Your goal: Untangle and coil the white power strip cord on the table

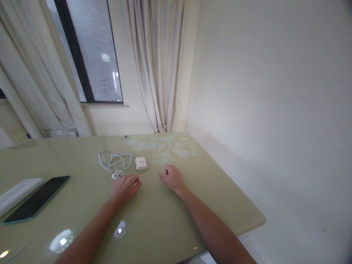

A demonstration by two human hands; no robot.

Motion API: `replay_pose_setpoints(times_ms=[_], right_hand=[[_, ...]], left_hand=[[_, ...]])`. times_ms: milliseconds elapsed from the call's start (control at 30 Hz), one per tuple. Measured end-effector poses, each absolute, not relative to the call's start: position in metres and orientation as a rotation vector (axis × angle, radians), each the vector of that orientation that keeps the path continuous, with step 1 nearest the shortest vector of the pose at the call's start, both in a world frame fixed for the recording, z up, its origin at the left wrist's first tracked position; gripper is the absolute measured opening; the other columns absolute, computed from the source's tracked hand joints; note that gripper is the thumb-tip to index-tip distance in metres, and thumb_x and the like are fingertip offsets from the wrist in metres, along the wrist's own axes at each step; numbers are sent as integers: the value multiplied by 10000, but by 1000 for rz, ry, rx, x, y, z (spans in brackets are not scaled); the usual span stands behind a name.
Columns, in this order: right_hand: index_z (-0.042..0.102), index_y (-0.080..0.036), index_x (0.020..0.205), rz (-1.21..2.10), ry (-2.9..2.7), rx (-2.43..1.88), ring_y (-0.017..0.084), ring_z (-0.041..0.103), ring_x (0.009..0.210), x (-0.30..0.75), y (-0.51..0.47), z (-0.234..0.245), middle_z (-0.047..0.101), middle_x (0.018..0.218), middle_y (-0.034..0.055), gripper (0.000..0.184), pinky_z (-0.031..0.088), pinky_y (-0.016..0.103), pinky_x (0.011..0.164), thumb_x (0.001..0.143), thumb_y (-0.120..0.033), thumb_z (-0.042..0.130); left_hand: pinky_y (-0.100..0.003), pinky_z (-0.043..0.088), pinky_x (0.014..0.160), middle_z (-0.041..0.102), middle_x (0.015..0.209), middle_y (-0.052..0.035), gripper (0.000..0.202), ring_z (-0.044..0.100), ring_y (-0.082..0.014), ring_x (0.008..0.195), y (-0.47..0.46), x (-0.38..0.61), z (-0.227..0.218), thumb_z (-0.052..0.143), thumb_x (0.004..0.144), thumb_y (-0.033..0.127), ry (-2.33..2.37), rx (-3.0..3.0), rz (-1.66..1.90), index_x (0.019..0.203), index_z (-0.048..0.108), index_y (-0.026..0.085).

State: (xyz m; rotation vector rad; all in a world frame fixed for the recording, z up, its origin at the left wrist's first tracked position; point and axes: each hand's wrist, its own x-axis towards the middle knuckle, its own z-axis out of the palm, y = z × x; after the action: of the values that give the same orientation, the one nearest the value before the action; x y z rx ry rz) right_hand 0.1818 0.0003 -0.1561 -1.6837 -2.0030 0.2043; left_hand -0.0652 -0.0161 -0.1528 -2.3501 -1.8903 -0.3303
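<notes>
My left hand (126, 187) rests on the glossy table in a loose curl, right by the plug (117, 174) of a white extension cord; whether it touches the plug I cannot tell. Nothing shows in its fingers. The cord's cable (121, 157) lies in loops behind, leading to a small white cube socket (141, 162) that faces up. To the right of that socket, my right hand (173, 178) is on the table with fingers curled in and thumb sticking out, apart from any object and with nothing visible in it.
A black flat slab with a teal edge (38, 198) and a long white object (19, 192) lie at the left of the table (214, 190). A tiny dark item (125, 136) sits at the far edge. A wall (269, 110) runs along the right; curtains (162, 66) hang behind.
</notes>
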Motion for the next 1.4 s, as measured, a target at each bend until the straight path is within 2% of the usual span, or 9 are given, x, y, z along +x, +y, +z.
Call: replay_pose_setpoints(times_ms=[233, 400, 533, 633, 800, 900, 1000, 1100, 1400], right_hand=[[772, -180, 711, 179, -2167, -1835, 216, 635, 700, 175, -5, -148, 705, 688, 96, 416, 371, 297, 648, 971, -456, 600], [794, -190, 713, 201, -2207, -1836, 214, 610, 665, 171, -9, -151, 697, 665, 92, 429, 354, 301, 632, 975, -457, 585], [742, -202, 650, 237, -2170, -1825, 172, 512, 602, 173, -6, -151, 617, 608, 50, 446, 295, 291, 604, 982, -458, 591], [672, -204, 608, 274, -2131, -1796, 146, 423, 576, 173, -3, -150, 543, 584, 17, 476, 247, 297, 594, 1000, -459, 581], [630, -197, 655, 391, -2070, -1736, 139, 414, 597, 168, -4, -152, 541, 624, 6, 488, 244, 299, 602, 1002, -539, 593], [695, -195, 921, 456, -2003, -1648, 165, 528, 687, 166, -7, -157, 656, 786, 32, 399, 327, 290, 645, 962, -589, 647], [638, -175, 1265, 424, -1952, -1569, 237, 643, 920, 167, -8, -161, 717, 1084, 117, 577, 454, 336, 809, 918, -633, 689], [543, -128, 1449, 412, -1940, -1568, 327, 626, 1186, 169, -9, -162, 659, 1331, 208, 797, 456, 439, 1029, 884, -665, 709], [489, -133, 1552, 604, -2078, -1468, 402, 508, 1382, 162, -22, -158, 575, 1482, 225, 965, 362, 556, 1184, 772, -603, 810]], left_hand=[[-364, 438, 647, 790, 862, -148, 423, 738, -317, 796, -16, -59, -154, 436, 968, 391, -1968, -2329, -247, 763, 757, 208], [-435, 473, 917, 776, 1070, -170, 408, 699, -327, 1049, -10, -63, -154, 387, 1012, 342, -1869, -2200, -431, 951, 757, 182], [-531, 339, 1143, 718, 1309, -217, 448, 626, -366, 1249, 6, -78, -166, 442, 993, 354, -1797, -1996, -665, 1277, 707, 131], [-585, 173, 1243, 745, 1293, -197, 491, 640, -349, 1256, 14, -86, -174, 447, 989, 339, -1846, -2048, -693, 1388, 653, 139], [-581, 162, 1233, 804, 1072, -137, 323, 701, -328, 1139, 12, -90, -172, 481, 1006, 391, -1996, -2045, -818, 1089, 734, 208], [-580, 228, 1182, 779, 887, -103, 317, 722, -320, 1019, 7, -89, -167, 503, 1002, 429, -2092, -2006, -929, 888, 709, 217], [-533, 300, 1112, 732, 767, -64, 352, 711, -287, 920, 3, -85, -163, 529, 983, 459, -2105, -2034, -1038, 762, 660, 219], [-479, 332, 1046, 700, 702, -39, 398, 676, -249, 832, -2, -75, -163, 541, 961, 492, -2027, -2103, -1181, 684, 628, 219], [-398, 375, 904, 650, 630, 2, 508, 609, -189, 668, -11, -62, -167, 497, 989, 537, -1728, -2430, -1401, 626, 637, 210]])
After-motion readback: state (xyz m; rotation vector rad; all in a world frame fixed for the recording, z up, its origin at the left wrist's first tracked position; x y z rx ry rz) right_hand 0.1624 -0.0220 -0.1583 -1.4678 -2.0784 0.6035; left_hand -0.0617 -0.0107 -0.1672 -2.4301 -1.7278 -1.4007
